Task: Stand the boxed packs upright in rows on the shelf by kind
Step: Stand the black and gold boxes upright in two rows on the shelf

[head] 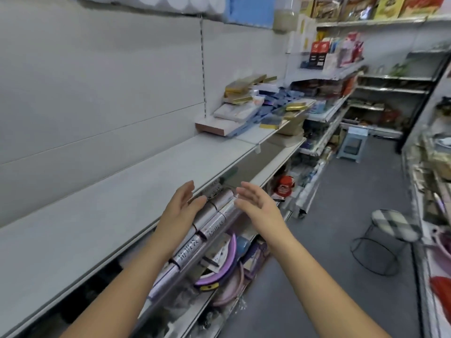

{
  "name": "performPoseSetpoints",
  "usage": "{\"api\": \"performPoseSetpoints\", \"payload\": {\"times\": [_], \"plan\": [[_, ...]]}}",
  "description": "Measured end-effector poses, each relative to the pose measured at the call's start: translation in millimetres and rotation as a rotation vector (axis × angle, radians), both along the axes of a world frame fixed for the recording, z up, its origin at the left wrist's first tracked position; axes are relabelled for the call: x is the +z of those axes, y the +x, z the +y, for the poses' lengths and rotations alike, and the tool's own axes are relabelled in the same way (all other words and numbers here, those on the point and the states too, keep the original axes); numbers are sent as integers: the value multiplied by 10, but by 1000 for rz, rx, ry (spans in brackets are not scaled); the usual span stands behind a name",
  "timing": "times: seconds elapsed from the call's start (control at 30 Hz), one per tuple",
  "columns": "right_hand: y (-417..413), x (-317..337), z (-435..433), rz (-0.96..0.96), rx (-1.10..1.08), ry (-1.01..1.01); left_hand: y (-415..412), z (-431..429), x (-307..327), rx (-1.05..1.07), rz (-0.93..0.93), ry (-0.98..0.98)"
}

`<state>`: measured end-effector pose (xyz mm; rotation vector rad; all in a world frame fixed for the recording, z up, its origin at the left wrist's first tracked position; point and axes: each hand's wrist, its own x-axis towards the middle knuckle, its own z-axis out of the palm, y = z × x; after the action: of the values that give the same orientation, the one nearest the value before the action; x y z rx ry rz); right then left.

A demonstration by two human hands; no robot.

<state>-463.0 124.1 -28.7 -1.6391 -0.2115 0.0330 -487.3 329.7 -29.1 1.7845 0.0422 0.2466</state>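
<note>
The left hand (181,205) and the right hand (258,205) are open and empty near the front edge of the shelf (109,211), while the boxed packs (253,106) lie heaped at its far end, so it seems best to reach there and lift one kind first.

The white shelf (122,191) runs from the near left corner to its far right end, backed by a white panel. At the far end a jumbled heap of boxed packs (246,113) lies flat and mixed by kind. A pink-edged white box (214,126) is nearest, gold boxes (244,85) sit on top toward the back, blue packs (275,103) are in the middle, and a gold pack (296,106) is at the front edge.
</note>
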Motion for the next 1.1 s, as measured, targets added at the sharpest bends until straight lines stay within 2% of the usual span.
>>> {"api": "performPoseSetpoints", "payload": {"times": [0.3, 0.57, 0.77, 1.1], "plan": [[1289, 109, -393, -4, -81, -8, 1516, -533, 25, -55, -37, -31], [2318, 126, -833, 14, -112, 4, 2563, -1184, -74, -144, 23, -102], [3088, 82, -1585, 16, -151, 44, 3343, -1823, -65, -147, 24, -75], [4385, 107, -3049, -6, -42, 47, 4464, -3200, 76, -55, -15, 12]]}}
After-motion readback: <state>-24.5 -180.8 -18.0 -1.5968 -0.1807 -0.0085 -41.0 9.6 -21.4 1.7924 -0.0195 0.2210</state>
